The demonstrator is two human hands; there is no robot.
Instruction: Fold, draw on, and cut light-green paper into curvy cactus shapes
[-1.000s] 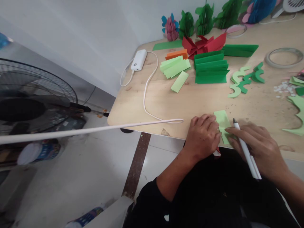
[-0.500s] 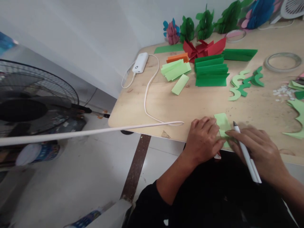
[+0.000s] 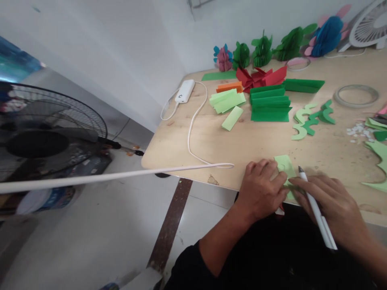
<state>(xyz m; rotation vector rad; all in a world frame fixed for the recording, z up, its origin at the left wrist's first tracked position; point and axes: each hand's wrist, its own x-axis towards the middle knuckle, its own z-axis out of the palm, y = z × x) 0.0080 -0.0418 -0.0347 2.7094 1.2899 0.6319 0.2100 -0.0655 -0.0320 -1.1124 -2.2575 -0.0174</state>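
A light green paper strip (image 3: 283, 161) lies near the table's front edge, with a faint curved mark on it. From its left side my left hand (image 3: 262, 189) presses on it, fingers bent and closed together over the edge. My right hand (image 3: 334, 201) is closed around a white pen (image 3: 318, 215), whose dark tip points away from me, clear of the paper. The fingertips of that hand touch the strip's right side. Part of the strip's lower half is hidden under both hands.
Folded green paper (image 3: 270, 110), light green strips (image 3: 228, 100), red folded paper (image 3: 260, 77) and wavy cutouts (image 3: 308, 121) lie farther back. A tape roll (image 3: 356, 104) is at right. A white cable (image 3: 121, 174) crosses the table's left edge from a power bank (image 3: 185, 91).
The view has tilted upward, so the table sits lower in it. My left fingers have shifted farther over the strip. The right hand keeps the pen in the same hold.
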